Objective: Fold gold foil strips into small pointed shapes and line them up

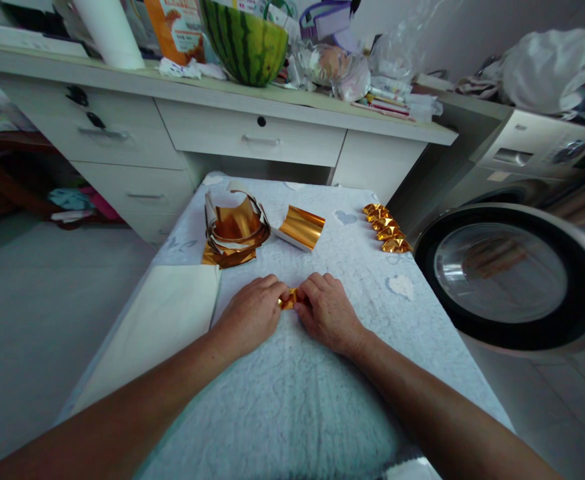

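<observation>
Centrally, hands (pixel 253 310) (pixel 331 312) pinch gold foil (pixel 289 300); desk drawers (pixel 212 133) closed, contents hidden.

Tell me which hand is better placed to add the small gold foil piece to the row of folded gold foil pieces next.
Probably the right hand: it holds the small gold foil piece, as does the left hand, but is nearer the row of folded gold foil pieces.

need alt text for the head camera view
A person's left hand and right hand hold a small piece of shiny gold paper between them at a cloth-covered table. Beyond lie a stack of curled gold sheets, one separate curled sheet and, to the right, a row of folded gold pieces.
</observation>
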Tool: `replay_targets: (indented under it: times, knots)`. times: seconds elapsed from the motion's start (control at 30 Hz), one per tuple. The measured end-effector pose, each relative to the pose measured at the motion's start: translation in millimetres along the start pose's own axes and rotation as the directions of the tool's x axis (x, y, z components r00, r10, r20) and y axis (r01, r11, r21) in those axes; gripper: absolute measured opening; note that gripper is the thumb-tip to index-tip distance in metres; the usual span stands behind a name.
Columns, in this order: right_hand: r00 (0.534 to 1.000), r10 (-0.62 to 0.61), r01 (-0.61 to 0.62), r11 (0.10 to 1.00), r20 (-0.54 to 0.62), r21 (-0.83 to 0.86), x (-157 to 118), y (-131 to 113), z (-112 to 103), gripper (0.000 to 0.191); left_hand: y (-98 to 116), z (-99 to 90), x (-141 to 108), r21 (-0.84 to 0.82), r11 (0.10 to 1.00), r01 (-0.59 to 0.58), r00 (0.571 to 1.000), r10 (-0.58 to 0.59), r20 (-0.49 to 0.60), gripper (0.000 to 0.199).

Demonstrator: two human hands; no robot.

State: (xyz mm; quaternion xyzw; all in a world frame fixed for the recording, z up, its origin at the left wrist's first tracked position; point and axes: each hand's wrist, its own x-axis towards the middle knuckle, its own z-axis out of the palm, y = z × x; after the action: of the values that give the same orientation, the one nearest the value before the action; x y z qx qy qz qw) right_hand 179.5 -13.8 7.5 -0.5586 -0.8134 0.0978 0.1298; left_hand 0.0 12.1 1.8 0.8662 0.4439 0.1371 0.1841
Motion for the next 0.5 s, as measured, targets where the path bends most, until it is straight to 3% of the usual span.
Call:
replay_targets:
  times: [0.1, 0.5]
  knots:
    - [1.000, 0.003, -0.003, 1.000, 0.005, -0.019, 0.7, -0.1, 0.7, 0.010, -0.1, -3.7, -0.4, -0.024, 1.000, 0.005, 1.000, -0.004, 0.025, 0.009]
    - [1.000, 0.024, -0.023, 0.999, 0.016, -0.047, 2.3, -0.8, 1.9, 0.010, -2.1, -11.4, 6.9, -0.054, 0.998, 0.014, 0.996, -0.009, 0.085, 0.006]
